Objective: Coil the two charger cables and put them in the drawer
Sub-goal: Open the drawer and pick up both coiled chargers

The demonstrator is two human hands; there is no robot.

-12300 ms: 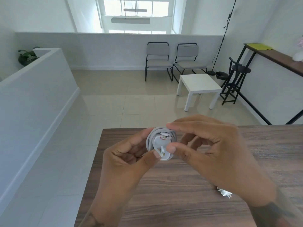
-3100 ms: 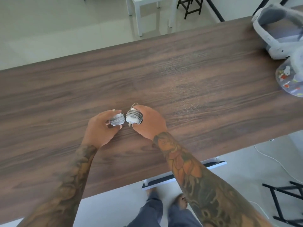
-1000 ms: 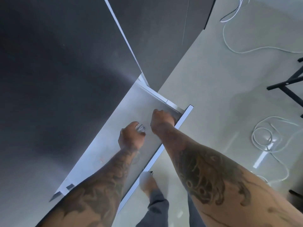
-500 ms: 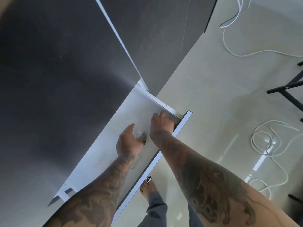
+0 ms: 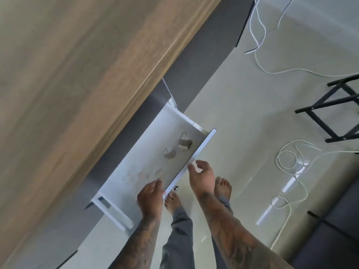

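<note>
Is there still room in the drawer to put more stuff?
Yes. The drawer floor is bare from the faint pinkish marks back to its near-left end. The far-right end is crowded by two coiled chargers.

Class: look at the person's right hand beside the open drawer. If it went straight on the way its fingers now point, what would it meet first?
Probably the drawer's white front panel: the right hand has its fingertips almost at that edge. Depth is unclear, so it might pass just above.
</note>
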